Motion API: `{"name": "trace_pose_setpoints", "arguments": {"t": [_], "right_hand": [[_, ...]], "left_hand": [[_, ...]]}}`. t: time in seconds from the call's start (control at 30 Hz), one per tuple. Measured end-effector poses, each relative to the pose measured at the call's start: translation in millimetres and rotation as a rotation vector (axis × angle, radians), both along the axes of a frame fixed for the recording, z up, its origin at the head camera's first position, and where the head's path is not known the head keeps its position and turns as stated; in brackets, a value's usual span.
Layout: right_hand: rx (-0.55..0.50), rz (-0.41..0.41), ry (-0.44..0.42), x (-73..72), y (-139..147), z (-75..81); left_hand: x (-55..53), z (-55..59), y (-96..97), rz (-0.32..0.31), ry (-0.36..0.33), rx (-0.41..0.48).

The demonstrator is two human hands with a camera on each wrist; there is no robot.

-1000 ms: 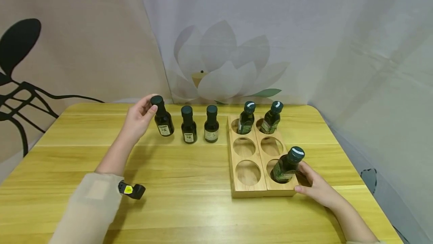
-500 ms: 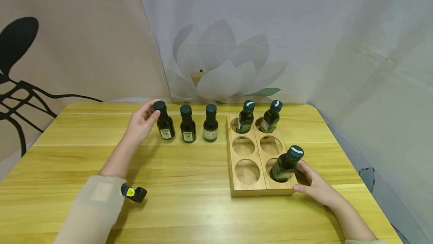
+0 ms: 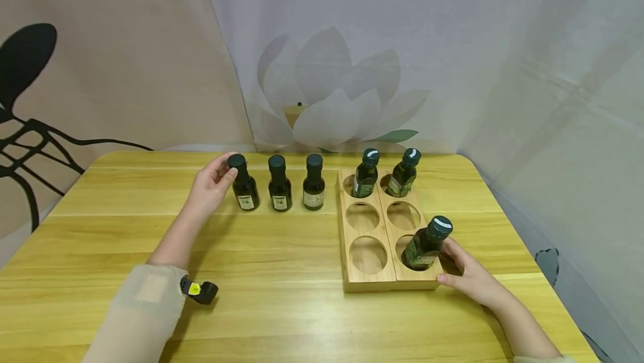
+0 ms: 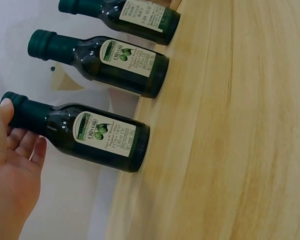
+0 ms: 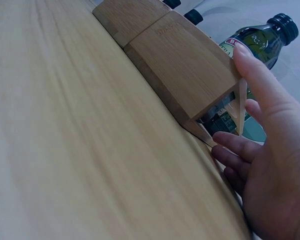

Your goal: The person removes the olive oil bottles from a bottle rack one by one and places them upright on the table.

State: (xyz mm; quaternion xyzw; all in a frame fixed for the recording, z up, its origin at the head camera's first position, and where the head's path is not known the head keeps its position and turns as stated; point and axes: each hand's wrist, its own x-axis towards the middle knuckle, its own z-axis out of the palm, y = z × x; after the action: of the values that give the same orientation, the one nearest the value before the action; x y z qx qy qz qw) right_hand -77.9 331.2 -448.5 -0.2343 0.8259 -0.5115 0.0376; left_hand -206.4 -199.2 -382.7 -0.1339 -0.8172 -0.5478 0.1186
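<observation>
Left hand on the end bottle of the row, right hand at the wooden rack

The leftmost bottle point(image 3: 245, 189) stands on the table at the far left, dark, with a dark green cap and a pale label picturing green olives. The left hand point(image 3: 208, 187) pinches it by the cap and neck, thumb on one side and fingers bent behind. Just to its right stand the middle bottle point(image 3: 280, 187) and the right-end bottle point(image 3: 314, 184), upright and apart from each other, making a row of three.

Farther right is the wooden rack point(image 3: 369, 286), two blocks set side by side, each with three round holes. The far-left rack bottle point(image 3: 366, 178) and the far-right rack bottle point(image 3: 402, 178) sit in the two far holes, the near-right rack bottle point(image 3: 424, 248) in the near hole of the right block. The right hand point(image 3: 470, 276) is at the near right corner, its thumb against the rack, well apart from the loosely bent fingers by the right side.

A light sleeve point(image 3: 136, 312) covers the left forearm, with a small black device point(image 3: 203, 291) at its cuff. Beneath everything is the wood-grain table point(image 3: 271, 312); beyond it hangs a pale cloth point(image 3: 151, 72) printed with a lotus point(image 3: 337, 89).
</observation>
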Motion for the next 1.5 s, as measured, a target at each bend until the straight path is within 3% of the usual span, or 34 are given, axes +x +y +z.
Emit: {"name": "trace_pose_setpoints", "arguments": {"t": [0.33,0.43,0.5,0.6,0.7,0.83,1.0,1.27,1.5], "right_hand": [[0.022,-0.020,-0.008,-0.5,-0.7,1.0],[0.028,-0.023,-0.009,0.6,-0.3,1.0],[0.029,-0.024,-0.006,1.3,0.1,1.2],[0.026,-0.020,0.001,1.5,0.6,1.2],[0.026,-0.020,0.006,1.5,1.0,1.2],[0.025,-0.020,0.002,1.4,1.3,0.9],[0.022,-0.013,0.000,0.6,0.2,0.7],[0.031,-0.032,-0.025,1.6,-0.4,1.6],[0.031,-0.033,-0.025,2.2,-1.2,2.4]], "left_hand": [[0.5,2.0,-2.7,-0.012,-0.056,-0.007],[3.4,8.6,0.2,0.025,0.010,0.034],[8.0,17.5,6.4,0.057,0.078,0.112],[19.3,36.4,23.2,0.100,0.165,0.260],[34.4,56.1,45.1,0.097,0.224,0.377],[53.3,73.3,77.5,0.011,0.308,0.441],[70.3,77.8,118.2,-0.155,0.387,0.429],[87.1,74.2,176.7,-0.321,0.347,0.344],[96.4,63.1,222.3,-0.448,0.324,0.297]]}}
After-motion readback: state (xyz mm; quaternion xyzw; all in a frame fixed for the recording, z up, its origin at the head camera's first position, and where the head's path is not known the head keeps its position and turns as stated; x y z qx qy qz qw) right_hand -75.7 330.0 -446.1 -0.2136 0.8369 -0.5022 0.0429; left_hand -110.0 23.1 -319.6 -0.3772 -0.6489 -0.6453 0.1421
